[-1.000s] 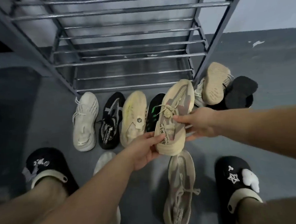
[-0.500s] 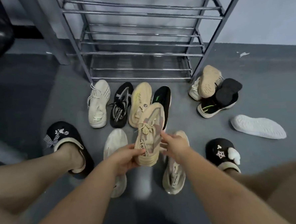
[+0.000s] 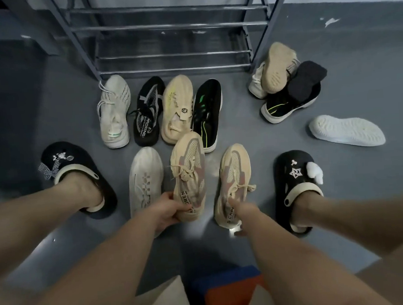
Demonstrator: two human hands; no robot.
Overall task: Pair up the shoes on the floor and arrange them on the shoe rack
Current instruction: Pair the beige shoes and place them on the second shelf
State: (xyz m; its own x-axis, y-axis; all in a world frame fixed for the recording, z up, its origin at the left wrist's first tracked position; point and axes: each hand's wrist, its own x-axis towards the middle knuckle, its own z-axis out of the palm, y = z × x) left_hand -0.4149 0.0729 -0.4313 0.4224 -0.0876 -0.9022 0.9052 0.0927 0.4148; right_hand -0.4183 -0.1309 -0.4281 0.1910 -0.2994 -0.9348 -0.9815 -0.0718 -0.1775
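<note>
My left hand (image 3: 167, 212) grips the heel of a beige-and-pink sneaker (image 3: 189, 169), toe pointing away from me. Its matching sneaker (image 3: 232, 176) lies on the floor just to the right, and my right hand (image 3: 243, 214) curls around that shoe's heel. A pale grey sneaker (image 3: 145, 177) lies left of the held one. Behind them stands a row of a white sneaker (image 3: 114, 110), a black mesh sneaker (image 3: 149, 110), a tan sneaker (image 3: 176, 109) and a black-green sneaker (image 3: 207, 114). The metal shoe rack (image 3: 171, 27) stands beyond, its bars bare.
A heap at the right holds an upturned tan sole (image 3: 276, 67), a black upturned sole (image 3: 305, 78) and a black shoe with a green line (image 3: 285, 108). A white shoe (image 3: 346, 130) lies sole-up further right. My feet wear black clogs (image 3: 296, 179).
The held beige-and-pink sneaker came down and toward me, now beside its match. My right hand let go of it and moved onto the heel of the matching shoe on the floor.
</note>
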